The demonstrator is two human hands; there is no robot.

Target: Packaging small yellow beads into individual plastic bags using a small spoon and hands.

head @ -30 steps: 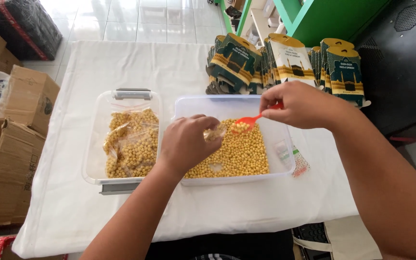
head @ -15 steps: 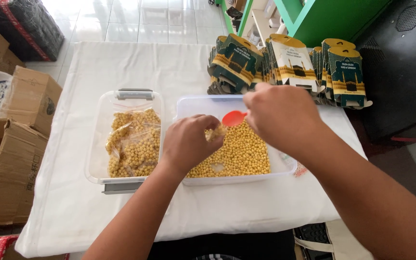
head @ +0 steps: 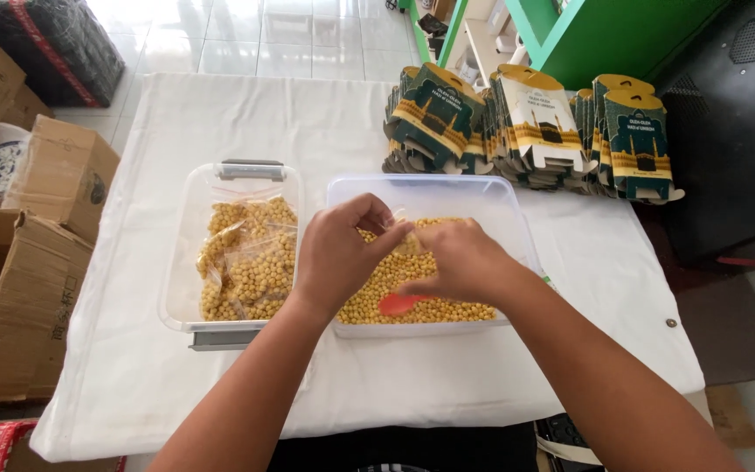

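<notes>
A: Nearest first. What are the hands on?

B: Both are over the larger clear tub [head: 517, 225] of loose yellow pellets [head: 434, 288]. Left hand [head: 335, 255] curled, thumb and fingers pinched on the top edge of a small clear bag [head: 405, 238] that already has pellets in it. Right hand [head: 458, 260] meets it at the same bag, fingers bent and pinching the mouth from the other side. The red spoon [head: 398, 303] shows just under the right hand, bowl lying on the pellets; whether that hand has hold of its handle, I can't tell.

A: Which step, by your reading?

B: Looks like closing off the filled bag, scooping being over for this one. My judgement only. The move would call for both pinches to run level along the strip, with the bag kept upright over the tub so nothing spills.

A: Beside that?

B: Left of it, a second clear tub [head: 187, 253] with grey latches, holding filled bags [head: 251, 262] of the same pellets. The two tubs stand just beside each other on the white-covered tabletop [head: 220, 114].

A: Farther out?

B: Rows of flat green, cream and gold cartons [head: 530, 122] standing at the far right edge. Cardboard boxes [head: 19, 262] on the floor to the left, green shelving [head: 605, 31] behind.
</notes>
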